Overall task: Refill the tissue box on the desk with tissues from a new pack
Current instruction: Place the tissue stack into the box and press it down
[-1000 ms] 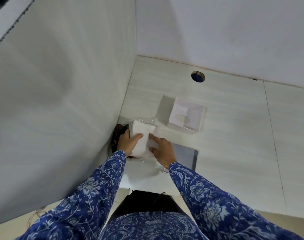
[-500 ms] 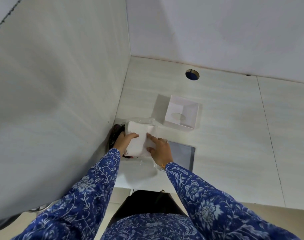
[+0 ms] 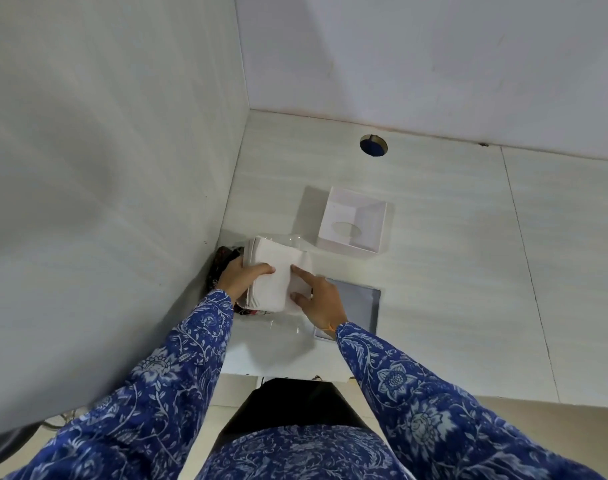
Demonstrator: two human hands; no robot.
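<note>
A thick stack of white tissues sits between my hands near the desk's left corner, above clear plastic wrapping. My left hand grips the stack's left side, thumb across the top. My right hand holds the right side with the index finger laid on top. The white tissue box stands apart to the upper right, upside down and open, its oval slot visible in the bottom. Its grey flat base panel lies just right of my right hand.
A white partition wall runs along the left, close to my left hand. A dark patterned object is wedged against it behind the tissues. A round cable hole is at the back of the desk. A black chair is below the desk's front edge.
The stack has lifted and tilted slightly further out of the wrapper. My right index finger has slid up onto its top. The box and base panel have not moved.
</note>
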